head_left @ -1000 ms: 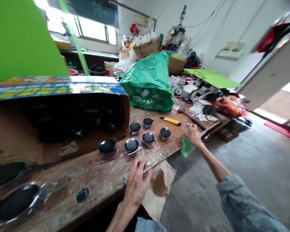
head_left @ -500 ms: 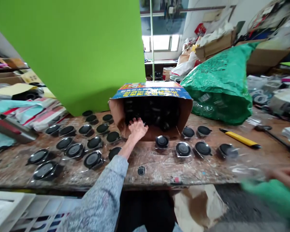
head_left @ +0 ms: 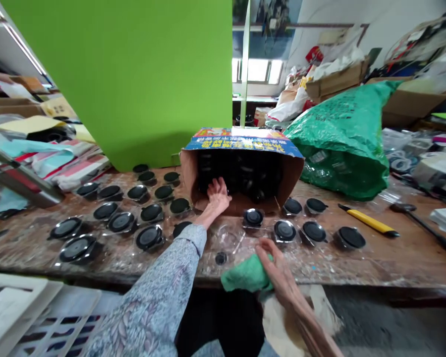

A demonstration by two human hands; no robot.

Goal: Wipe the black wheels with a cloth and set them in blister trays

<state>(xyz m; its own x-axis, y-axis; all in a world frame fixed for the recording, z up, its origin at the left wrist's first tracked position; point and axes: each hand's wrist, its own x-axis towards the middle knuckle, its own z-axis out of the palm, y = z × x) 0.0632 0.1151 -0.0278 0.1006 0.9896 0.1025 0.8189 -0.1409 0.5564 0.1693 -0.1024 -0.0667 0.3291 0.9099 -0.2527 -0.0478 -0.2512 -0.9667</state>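
Observation:
My left hand (head_left: 218,194) reaches to the mouth of a cardboard box (head_left: 241,206) lying on its side, fingers apart and slightly bent near the dark, shiny black things (head_left: 241,171) heaped inside. I see nothing held in it. A crumpled green cloth (head_left: 247,275) is gripped in my right hand (head_left: 277,270) over the table's front edge. Just beyond that hand, a clear plastic piece (head_left: 227,237) rests on the tabletop, its exact shape hard to make out. Several black round pieces in clear plastic, such as one (head_left: 252,216) before the box, stand to both sides.
A yellow cutter knife (head_left: 369,220) and a black-handled tool (head_left: 427,228) lie at the right. Behind them slumps a green plastic bag (head_left: 342,144). A tall green panel (head_left: 134,74) rises behind the table (head_left: 386,267). A metal flask (head_left: 20,178) leans at the left.
My right hand has come from the far right to the middle front with the green cloth. A clear plastic piece now lies before the box. My left hand stays at the box mouth.

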